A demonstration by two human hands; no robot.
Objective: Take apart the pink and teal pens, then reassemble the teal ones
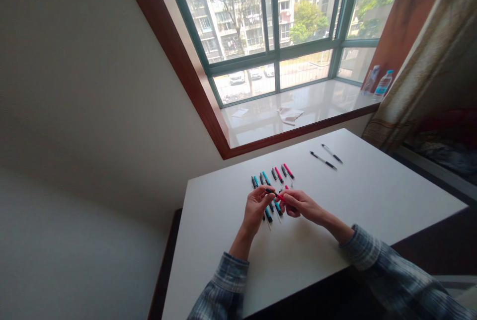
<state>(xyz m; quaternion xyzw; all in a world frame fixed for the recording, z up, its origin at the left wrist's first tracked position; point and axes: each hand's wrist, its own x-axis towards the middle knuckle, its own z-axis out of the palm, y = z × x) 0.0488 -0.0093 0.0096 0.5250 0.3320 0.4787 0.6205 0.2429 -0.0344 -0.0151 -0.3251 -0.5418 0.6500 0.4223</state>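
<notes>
Over the white table, both my hands grip one slim red-and-black pen. My left hand pinches its black end, and my right hand is closed around its red part. Behind and below the hands lie rows of pen parts: blue barrels, red barrels and black pieces. Some thin white refills stick out near the left hand. My fingers cover part of these pieces, so I cannot tell how the held pen's parts join.
Two clear-and-black pens lie farther back on the right of the table. Behind it, the windowsill carries a crumpled paper and two plastic bottles. A curtain hangs at the right, and a wall stands on the left.
</notes>
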